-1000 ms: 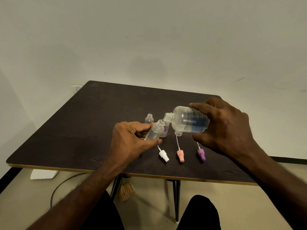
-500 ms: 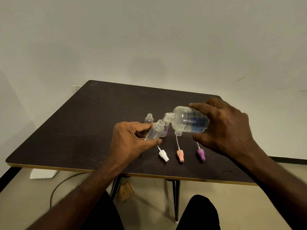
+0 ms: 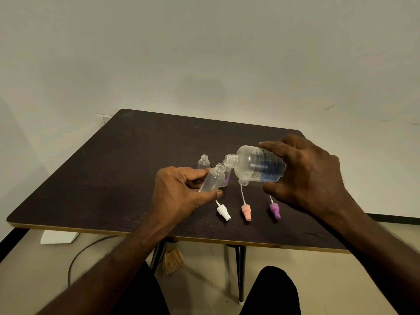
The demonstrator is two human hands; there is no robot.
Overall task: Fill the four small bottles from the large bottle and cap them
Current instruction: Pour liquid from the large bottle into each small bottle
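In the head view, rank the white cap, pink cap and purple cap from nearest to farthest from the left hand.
From the left hand:
1. White cap, just right of its thumb.
2. Pink cap, middle of the row.
3. Purple cap, far right, under the right hand.

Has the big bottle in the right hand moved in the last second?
No. The big bottle sits just as before, tipped above the pink cap on the table, with its mouth at the small bottle.

the large bottle (image 3: 256, 164) label's blue print is unreadable.
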